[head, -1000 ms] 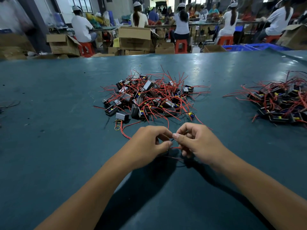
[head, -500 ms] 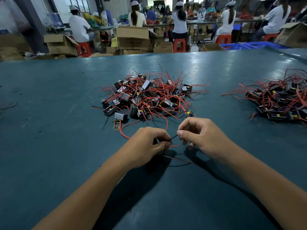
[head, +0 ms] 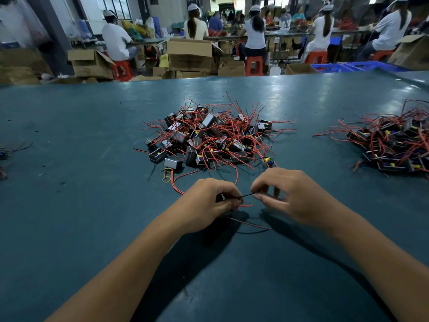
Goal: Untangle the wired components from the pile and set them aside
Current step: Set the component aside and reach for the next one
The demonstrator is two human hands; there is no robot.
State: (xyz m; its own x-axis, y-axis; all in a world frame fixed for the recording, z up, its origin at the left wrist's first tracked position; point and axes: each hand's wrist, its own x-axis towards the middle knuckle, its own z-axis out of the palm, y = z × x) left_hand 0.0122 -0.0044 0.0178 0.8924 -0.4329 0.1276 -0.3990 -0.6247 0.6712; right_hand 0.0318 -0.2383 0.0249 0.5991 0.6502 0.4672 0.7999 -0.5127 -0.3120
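A tangled pile [head: 209,138] of small black box components with red wires lies on the teal table [head: 69,182], just beyond my hands. My left hand [head: 206,203] is curled around one wired component, mostly hidden under the fingers; a red and a black wire [head: 250,226] trail from it onto the table. My right hand [head: 290,196] pinches the tip of a thin black wire [head: 247,195] stretched between the two hands. A second pile [head: 394,147] of the same components sits at the right edge.
A single grey box [head: 173,162] with a yellow loop lies loose at the pile's near left. Stray wires [head: 14,147] lie at the table's left edge. Cardboard boxes [head: 189,54], red stools and seated workers fill the room beyond the far edge.
My hands have drawn slightly apart, pulling the black wire taut between them. The trailing wires below the left hand now lie stretched out on the table.
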